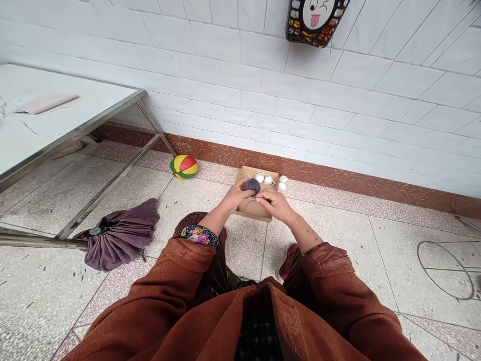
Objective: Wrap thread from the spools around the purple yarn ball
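A dark purple ball of yarn (252, 186) sits in my left hand (236, 195), whose fingers wrap round its left side and underside. At the ball's lower right, my right hand (276, 204) is closed in a pinch on what looks like its yarn; the strand is too thin to follow. Both hands are above a shallow cardboard box (259, 216) on the floor. Towards the back of the box lie white balls (259, 177), perhaps yarn, with thin pale sticks beside them. My hands and the purple ball partly hide the box's inside.
Two small white balls (283, 182) lie right of the box. A striped ball (184, 166) rests near the leg of a white table (93, 98). A folded purple umbrella (122, 235) is at left, a wire ring (446, 271) at right. A black basket (315, 22) hangs on the tiled wall.
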